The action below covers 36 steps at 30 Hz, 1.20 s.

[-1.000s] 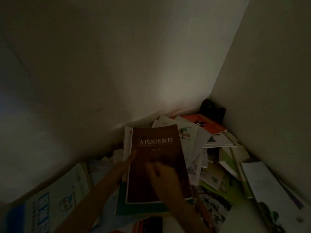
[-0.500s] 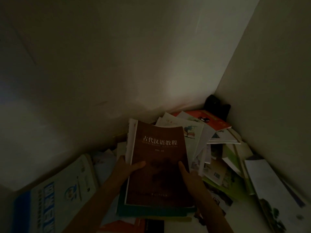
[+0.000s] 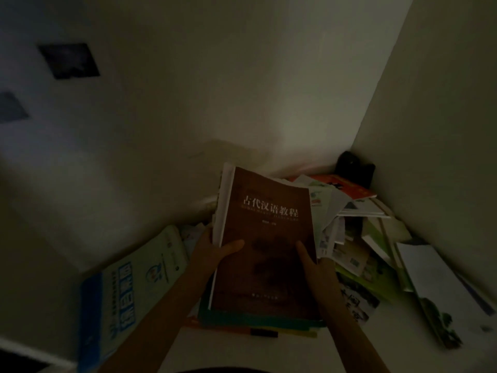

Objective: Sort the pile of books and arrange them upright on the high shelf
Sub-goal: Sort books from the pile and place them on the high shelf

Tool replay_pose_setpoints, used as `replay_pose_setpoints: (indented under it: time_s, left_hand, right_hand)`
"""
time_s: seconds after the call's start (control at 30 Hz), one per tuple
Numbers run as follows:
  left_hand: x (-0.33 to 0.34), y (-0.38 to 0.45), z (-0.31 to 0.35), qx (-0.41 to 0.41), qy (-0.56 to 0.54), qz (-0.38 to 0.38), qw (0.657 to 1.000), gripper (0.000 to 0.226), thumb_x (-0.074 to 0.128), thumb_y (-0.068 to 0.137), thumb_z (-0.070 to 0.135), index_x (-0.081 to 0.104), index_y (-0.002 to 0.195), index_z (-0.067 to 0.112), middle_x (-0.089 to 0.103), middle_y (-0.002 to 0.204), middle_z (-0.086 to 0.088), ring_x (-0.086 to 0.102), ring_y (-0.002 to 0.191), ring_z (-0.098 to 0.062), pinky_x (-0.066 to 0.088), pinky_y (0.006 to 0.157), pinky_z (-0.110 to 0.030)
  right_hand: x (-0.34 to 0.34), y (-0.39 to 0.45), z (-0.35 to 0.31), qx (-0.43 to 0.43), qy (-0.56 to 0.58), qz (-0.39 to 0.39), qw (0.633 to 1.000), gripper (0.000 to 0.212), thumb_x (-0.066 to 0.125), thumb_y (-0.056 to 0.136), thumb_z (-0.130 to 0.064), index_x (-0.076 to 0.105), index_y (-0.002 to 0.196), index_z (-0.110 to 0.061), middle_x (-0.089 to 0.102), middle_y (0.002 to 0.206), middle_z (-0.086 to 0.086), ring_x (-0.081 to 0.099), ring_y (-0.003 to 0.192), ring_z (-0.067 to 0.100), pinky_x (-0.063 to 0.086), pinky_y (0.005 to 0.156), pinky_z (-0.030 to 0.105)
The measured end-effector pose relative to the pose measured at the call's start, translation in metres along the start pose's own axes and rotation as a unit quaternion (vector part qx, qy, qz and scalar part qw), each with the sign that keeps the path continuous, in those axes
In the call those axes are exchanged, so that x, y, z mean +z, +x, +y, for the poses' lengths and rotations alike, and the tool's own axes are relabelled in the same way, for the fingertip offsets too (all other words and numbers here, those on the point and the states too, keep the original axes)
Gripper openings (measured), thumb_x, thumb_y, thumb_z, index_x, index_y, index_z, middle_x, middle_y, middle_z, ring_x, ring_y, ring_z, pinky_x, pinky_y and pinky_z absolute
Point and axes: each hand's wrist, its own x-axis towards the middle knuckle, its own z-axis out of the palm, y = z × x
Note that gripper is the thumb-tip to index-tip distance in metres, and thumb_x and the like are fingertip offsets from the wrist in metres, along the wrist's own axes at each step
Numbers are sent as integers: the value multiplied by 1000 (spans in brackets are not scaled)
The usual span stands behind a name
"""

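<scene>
1. Dim corner walls (image 3: 242, 103) enclose the shelf's scattered pile of books (image 3: 357, 230).
2. I see my left hand (image 3: 212, 251) and right hand (image 3: 317, 273) gripping the brown book (image 3: 266, 238), thumbs pressed on its cover, above the pile's left part.

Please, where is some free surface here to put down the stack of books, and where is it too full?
Bare pale surface shows below the held stack topped by the brown book, between the forearms. Another patch lies beside the illustrated booklet. The corner pile of loose books under the black object is crowded.
</scene>
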Motion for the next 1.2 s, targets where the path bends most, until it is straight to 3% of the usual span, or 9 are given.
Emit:
replay_pose_setpoints:
  time_s: [0.1,0.23,0.33,0.43,0.53,0.77,0.87,1.0,1.2]
  left_hand:
    - [-4,-28,16,33,-14,25,999,72,74,76,12,40,138,10,52,132,-12,54,116,-34,46,96,-50]
    - [-9,-81,38,92,-30,87,991,77,83,63,25,46,131,16,59,120,-8,61,102,-28,50,91,-46]
    - [-24,-130,51,155,-29,149,976,65,75,71,18,45,129,16,61,113,-2,62,98,-22,54,78,-31]
    - [-51,-182,61,221,-17,190,957,54,71,76,17,49,124,24,64,110,4,67,91,-11,56,68,-21]
    - [-84,-240,77,262,-20,249,932,49,73,74,19,49,113,35,64,110,6,67,89,-5,57,68,-22]
    - [-162,-364,125,370,0,427,825,68,85,59,27,53,119,28,69,106,12,67,94,-10,58,77,-31]
    - [-201,-406,151,420,4,472,775,69,84,61,28,54,123,24,69,110,1,67,98,-19,56,79,-39]
    - [-262,-449,196,475,51,536,696,75,81,66,33,46,131,22,64,118,1,65,103,-17,55,83,-42]
    - [-370,-478,295,532,88,572,618,63,72,78,27,37,129,17,57,119,3,62,101,-10,57,80,-30]
  right_hand:
    - [-7,-11,-20,-65,-1,-5,998,69,59,78,-60,50,128,-14,57,111,-3,59,101,21,48,85,32]
    - [-18,-33,-53,-120,-6,-72,990,39,56,82,-57,66,83,-19,69,88,5,66,76,19,56,69,34]
    - [-15,-60,-79,-189,4,-119,975,42,56,85,-52,66,95,-13,67,86,-1,64,75,14,50,64,25]
    - [3,-93,-101,-219,45,-178,958,42,58,83,-52,65,97,-13,67,89,-1,64,79,15,54,76,35]
    - [27,-138,-130,-253,83,-245,932,50,57,79,-54,64,108,-14,67,99,1,64,88,18,54,85,39]
    - [79,-261,-226,-356,161,-378,840,47,52,64,-62,64,87,-23,66,83,-9,64,77,11,52,72,29]
    - [110,-307,-274,-404,185,-419,792,34,52,69,-61,59,82,-30,62,81,-16,59,73,0,45,62,17]
    - [177,-364,-348,-448,228,-456,734,30,61,79,-56,64,73,-27,66,73,-18,65,72,-1,52,69,21]
    - [276,-443,-483,-438,233,-582,645,37,61,81,-54,66,90,-19,72,92,-1,71,80,14,57,68,25]
